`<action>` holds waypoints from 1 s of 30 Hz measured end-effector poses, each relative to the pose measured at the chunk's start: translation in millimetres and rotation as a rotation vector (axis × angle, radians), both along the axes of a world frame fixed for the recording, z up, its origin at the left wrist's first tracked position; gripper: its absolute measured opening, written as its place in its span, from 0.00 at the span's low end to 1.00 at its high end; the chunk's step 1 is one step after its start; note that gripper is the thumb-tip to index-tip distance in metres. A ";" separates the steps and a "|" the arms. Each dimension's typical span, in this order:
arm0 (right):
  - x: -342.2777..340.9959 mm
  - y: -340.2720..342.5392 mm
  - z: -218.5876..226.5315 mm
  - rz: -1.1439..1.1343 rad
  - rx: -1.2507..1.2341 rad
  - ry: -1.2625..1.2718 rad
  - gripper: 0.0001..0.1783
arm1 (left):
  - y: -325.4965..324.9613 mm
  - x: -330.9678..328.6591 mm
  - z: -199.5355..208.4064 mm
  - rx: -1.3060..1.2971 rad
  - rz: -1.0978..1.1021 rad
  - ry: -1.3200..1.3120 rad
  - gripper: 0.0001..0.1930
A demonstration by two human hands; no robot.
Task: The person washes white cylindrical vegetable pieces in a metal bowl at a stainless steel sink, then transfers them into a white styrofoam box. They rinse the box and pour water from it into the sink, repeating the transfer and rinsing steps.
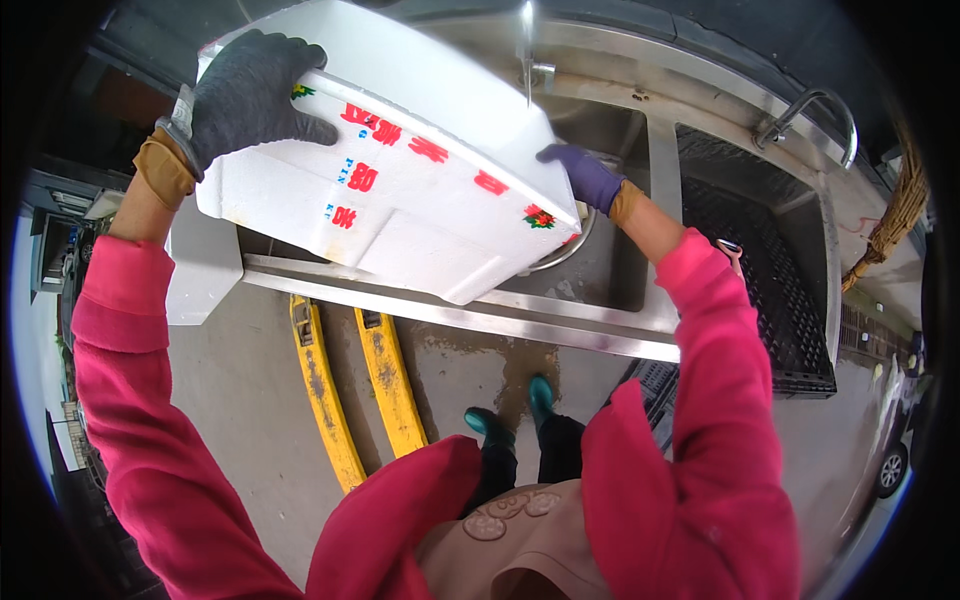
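Note:
A large white foam box [410, 225] with red printing is held tilted over a steel sink [660, 260], its open side facing up and away from me. My left hand [255, 95], in a dark grey glove, is closed over the box's rim at the upper left. My right hand [588, 178], in a purple glove, grips the rim at the box's right end, its fingertips partly hidden. Just behind the box's far edge, a stream of water [527, 60] seems to run down beside a metal tap fitting [543, 75]. The box covers much of the left part of the sink.
Right of the basin, a black plastic crate [750, 270] stands in another sink compartment below a curved tap [825, 100]. A twig broom [888, 220] leans at the far right. Yellow pallet-jack forks [390, 380] lie on the partly wet floor, left of my green boots [490, 425].

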State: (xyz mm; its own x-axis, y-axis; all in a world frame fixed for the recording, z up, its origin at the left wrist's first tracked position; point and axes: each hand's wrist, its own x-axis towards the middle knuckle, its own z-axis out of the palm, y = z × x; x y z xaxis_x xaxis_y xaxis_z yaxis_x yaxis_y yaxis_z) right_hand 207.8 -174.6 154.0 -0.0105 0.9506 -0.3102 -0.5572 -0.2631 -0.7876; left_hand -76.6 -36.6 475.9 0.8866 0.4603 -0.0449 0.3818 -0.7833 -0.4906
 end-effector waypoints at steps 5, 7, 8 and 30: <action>27.7 36.5 -0.9 -0.015 0.014 -0.567 0.31 | -8.4 -14.4 -9.7 0.149 -0.254 -0.111 0.36; 35.1 53.1 9.6 0.053 -0.053 -1.259 0.31 | -15.4 -17.2 -10.2 0.156 -0.270 -0.131 0.36; 34.4 57.0 14.6 0.043 0.122 -1.563 0.31 | -18.9 -18.1 -10.1 0.156 -0.287 -0.141 0.35; 17.0 3.9 -10.0 0.882 0.316 -1.514 0.36 | -46.3 -18.5 -66.0 0.085 -0.312 0.100 0.34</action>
